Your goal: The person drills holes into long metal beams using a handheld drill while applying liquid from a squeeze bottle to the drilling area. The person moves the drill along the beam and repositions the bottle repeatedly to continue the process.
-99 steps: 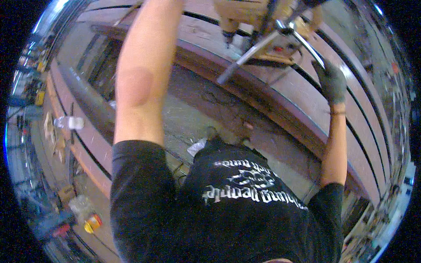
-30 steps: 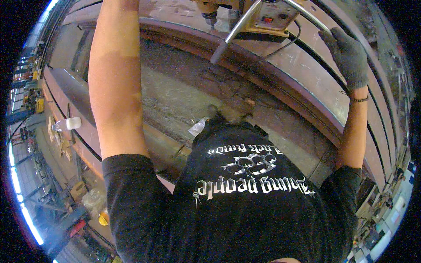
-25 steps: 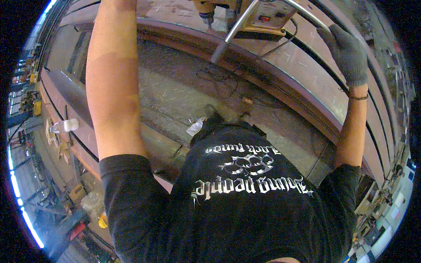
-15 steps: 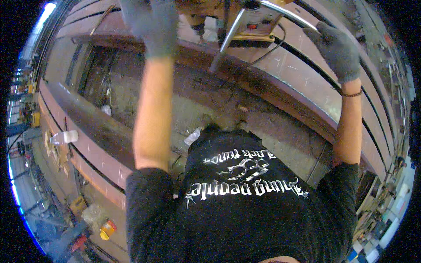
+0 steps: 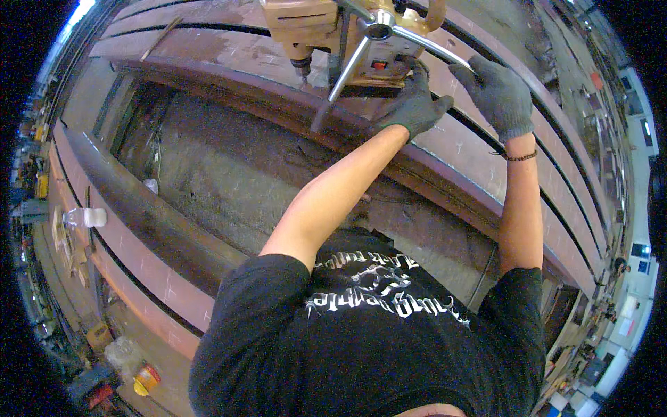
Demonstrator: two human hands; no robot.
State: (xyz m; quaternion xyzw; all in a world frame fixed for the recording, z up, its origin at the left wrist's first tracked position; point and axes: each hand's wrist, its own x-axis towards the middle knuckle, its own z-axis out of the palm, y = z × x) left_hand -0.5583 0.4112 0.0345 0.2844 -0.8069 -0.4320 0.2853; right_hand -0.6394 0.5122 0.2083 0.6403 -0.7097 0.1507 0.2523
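A tan magnetic drill [image 5: 299, 21] stands on a long reddish-brown steel beam [image 5: 229, 82], its chuck [image 5: 301, 68] pointing down. From its hub spread the chrome spokes of the feed handle [image 5: 424, 40]. My right hand [image 5: 501, 97], in a dark grey knit glove, is closed around the outer end of the right spoke. Beside the drill's base and its panel with a red switch [image 5: 379, 65] is my left hand [image 5: 417, 108], gloved alike. Its fingers stretch up along the panel's side and the thumb points outward; whether the fingertips touch the panel is hidden.
Another spoke with a dark grip [image 5: 321, 117] hangs toward me over the beam's edge. A second steel beam [image 5: 153, 271] runs along the left, with a clear plastic bottle [image 5: 85, 217] on it. A yellow-and-orange container [image 5: 146, 380] is at the lower left.
My left hand has come from the drill's upper left over to the right side of its base. My right hand stays on the spoke. More of the drill shows now.
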